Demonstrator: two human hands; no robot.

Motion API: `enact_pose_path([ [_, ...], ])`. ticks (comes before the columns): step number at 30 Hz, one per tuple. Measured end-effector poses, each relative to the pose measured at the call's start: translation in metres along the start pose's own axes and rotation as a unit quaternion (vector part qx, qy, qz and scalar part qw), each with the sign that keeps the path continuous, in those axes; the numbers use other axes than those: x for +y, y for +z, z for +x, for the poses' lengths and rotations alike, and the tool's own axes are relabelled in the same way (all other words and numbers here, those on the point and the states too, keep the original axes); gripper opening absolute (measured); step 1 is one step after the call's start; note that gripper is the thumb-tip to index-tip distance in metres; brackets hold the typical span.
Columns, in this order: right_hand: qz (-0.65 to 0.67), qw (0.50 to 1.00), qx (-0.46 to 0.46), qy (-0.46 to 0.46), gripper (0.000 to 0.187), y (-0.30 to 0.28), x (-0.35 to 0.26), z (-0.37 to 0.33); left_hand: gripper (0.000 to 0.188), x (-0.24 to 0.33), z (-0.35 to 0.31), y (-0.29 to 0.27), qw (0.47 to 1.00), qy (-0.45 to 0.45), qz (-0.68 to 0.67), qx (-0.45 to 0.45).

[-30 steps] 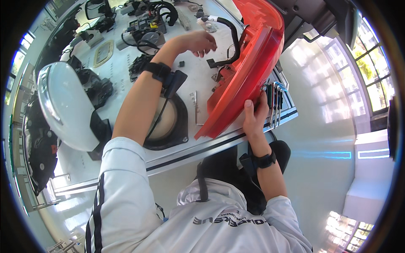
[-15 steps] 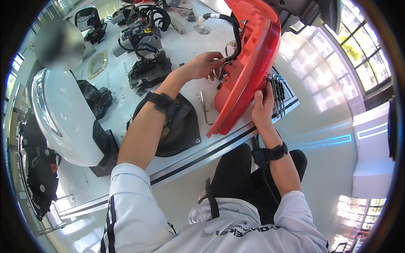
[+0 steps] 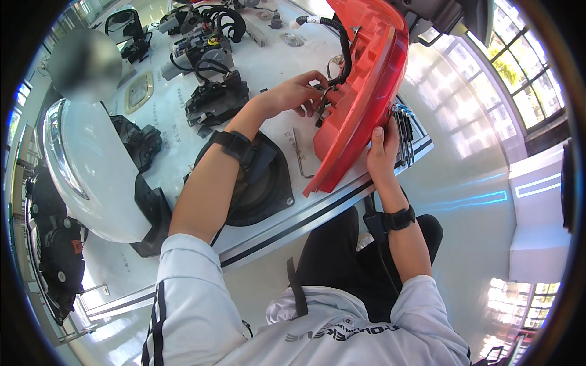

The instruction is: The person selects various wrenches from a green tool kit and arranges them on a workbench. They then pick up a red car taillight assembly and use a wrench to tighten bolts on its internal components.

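Observation:
A red car tail light stands on edge at the table's right side, its lens facing right. My left hand is at its back, fingers curled and pinched close to the housing by the black wiring harness. What lies between those fingertips is too small to make out. My right hand grips the tail light from the lens side, thumb up along the lens and the other fingers partly hidden. An L-shaped hex key lies on the table below my left hand.
A set of hex keys lies at the table's right edge. Left of my left forearm are a round black speaker, a white mirror housing and a black latch-like part. Motors with cables sit farther back on the white table.
The tail light has shifted slightly to the right and up, my right hand moving with it. My left fingers have curled in more at the housing's back.

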State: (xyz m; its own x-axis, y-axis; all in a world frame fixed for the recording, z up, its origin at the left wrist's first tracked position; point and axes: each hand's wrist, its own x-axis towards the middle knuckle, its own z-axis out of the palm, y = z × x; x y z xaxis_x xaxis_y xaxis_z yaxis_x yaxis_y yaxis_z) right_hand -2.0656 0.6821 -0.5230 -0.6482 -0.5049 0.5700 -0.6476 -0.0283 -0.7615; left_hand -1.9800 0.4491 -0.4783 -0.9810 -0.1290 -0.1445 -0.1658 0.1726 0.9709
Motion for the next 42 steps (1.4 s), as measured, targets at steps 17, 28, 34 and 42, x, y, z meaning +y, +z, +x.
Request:
enact_pose_path([
  [17, 0.004, 1.000, -0.005, 0.009, 0.056, -0.002, 0.000, -0.001, 0.024, -0.011, 0.013, 0.005, 1.000, 0.018, 0.008, 0.013],
  [28, 0.026, 0.998, 0.054, -0.015, 0.056, 0.006, -0.007, 0.003, 0.024, -0.015, 0.016, 0.004, 1.000, 0.006, -0.023, 0.008],
  [34, 0.015, 0.999, 0.045, 0.001, 0.055, 0.002, -0.005, 0.001, 0.025, -0.002, 0.010, 0.010, 0.997, -0.043, -0.048, 0.028],
  [42, 0.042, 0.998, 0.053, 0.008, 0.053, 0.003, -0.009, 0.001, 0.027, -0.008, 0.013, 0.012, 0.995, -0.026, -0.084, 0.050],
])
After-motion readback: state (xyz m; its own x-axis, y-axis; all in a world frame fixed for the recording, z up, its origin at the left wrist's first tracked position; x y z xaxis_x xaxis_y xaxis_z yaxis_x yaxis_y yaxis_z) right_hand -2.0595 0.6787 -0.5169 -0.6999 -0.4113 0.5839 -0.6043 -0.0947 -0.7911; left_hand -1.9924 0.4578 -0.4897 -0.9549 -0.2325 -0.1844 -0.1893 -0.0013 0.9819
